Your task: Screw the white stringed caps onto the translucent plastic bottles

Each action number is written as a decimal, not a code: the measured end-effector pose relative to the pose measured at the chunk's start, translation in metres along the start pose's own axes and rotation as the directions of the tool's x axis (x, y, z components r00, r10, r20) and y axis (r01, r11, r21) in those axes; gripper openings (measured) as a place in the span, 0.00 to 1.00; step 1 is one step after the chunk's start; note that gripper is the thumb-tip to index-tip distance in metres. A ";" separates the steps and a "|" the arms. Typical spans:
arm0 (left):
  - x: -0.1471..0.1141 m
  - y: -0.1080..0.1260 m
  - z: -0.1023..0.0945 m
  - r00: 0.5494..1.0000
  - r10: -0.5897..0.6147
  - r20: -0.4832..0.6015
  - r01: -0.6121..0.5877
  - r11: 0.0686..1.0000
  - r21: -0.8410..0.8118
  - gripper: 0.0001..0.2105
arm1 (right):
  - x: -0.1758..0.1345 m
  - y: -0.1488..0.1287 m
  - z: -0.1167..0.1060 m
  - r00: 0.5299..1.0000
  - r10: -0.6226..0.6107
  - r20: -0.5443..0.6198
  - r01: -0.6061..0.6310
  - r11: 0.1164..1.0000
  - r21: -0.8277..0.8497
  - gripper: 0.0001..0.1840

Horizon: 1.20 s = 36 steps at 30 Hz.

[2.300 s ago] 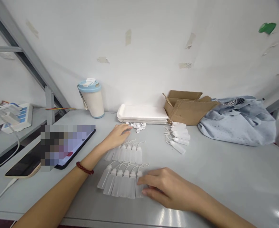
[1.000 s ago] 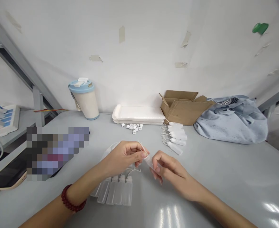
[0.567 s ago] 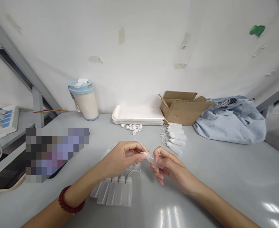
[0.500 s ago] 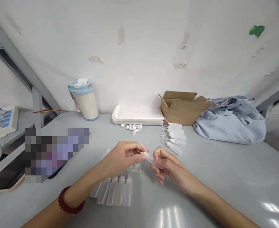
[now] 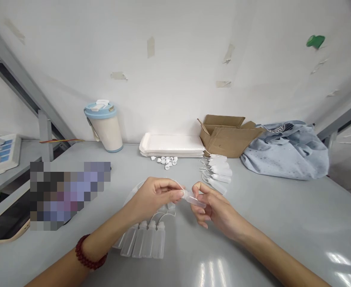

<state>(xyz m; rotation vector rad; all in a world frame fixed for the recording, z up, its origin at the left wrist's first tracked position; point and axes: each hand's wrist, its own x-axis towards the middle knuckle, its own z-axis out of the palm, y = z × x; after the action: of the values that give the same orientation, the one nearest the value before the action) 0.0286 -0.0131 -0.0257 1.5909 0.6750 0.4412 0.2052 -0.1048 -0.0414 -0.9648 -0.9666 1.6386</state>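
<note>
Between my two hands is a small translucent plastic bottle (image 5: pixel 197 201), tilted with its neck toward the left. My left hand (image 5: pixel 154 197) pinches it at the neck end, where a thin white strap or tube shows; the fingertips hide the detail there. The thumb and fingers of my right hand (image 5: pixel 215 208) are closed around the bottle's body. Below my left forearm lies a row of similar bottles (image 5: pixel 145 241) with curved white straps at their necks, partly covered by the arm. Further back on the right is another group of such bottles (image 5: pixel 221 172).
Small white caps (image 5: pixel 167 161) lie loose before a stack of white trays (image 5: pixel 172 144). Along the wall stand a tumbler (image 5: pixel 106 129), an open cardboard box (image 5: pixel 229 139) and a bunched grey-blue cloth (image 5: pixel 286 155). A phone-like device (image 5: pixel 8 219) lies at left on the grey table (image 5: pixel 253 251).
My right fingers have shifted slightly on the bottle, showing more of its body. My left hand keeps its pinch at the neck. The whole view has moved a little.
</note>
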 end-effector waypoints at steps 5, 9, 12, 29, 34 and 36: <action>0.000 0.001 -0.001 0.997 -0.050 0.057 0.044 0.993 0.106 0.18 | -0.003 0.000 0.002 1.000 0.014 -0.007 -0.014 0.999 -0.030 0.04; -0.003 0.002 0.000 0.998 -0.017 0.056 0.008 0.986 0.164 0.16 | -0.004 -0.001 0.002 0.999 0.031 -0.009 -0.031 0.999 -0.038 0.05; -0.005 0.004 0.000 0.998 0.001 0.063 -0.012 0.986 0.168 0.11 | -0.004 -0.002 0.001 1.000 0.019 -0.013 -0.019 1.000 -0.023 0.05; -0.003 0.002 0.001 0.998 -0.027 0.060 0.019 0.992 0.128 0.16 | -0.005 0.003 0.004 0.966 -0.232 -0.117 0.118 0.791 -0.601 0.07; -0.004 0.003 0.003 0.999 -0.005 0.050 -0.001 0.992 0.124 0.13 | -0.006 0.005 0.005 0.930 -0.361 -0.071 0.136 0.516 -0.846 0.11; -0.006 0.003 0.006 0.998 0.056 0.023 -0.059 0.985 0.162 0.09 | -0.006 0.004 0.005 0.935 -0.340 -0.102 0.107 0.543 -0.833 0.13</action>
<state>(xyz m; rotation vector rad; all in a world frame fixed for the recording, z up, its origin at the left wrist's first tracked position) 0.0285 -0.0217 -0.0228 1.7704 0.6661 0.4227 0.2007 -0.1120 -0.0422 -1.5384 -1.6485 0.7416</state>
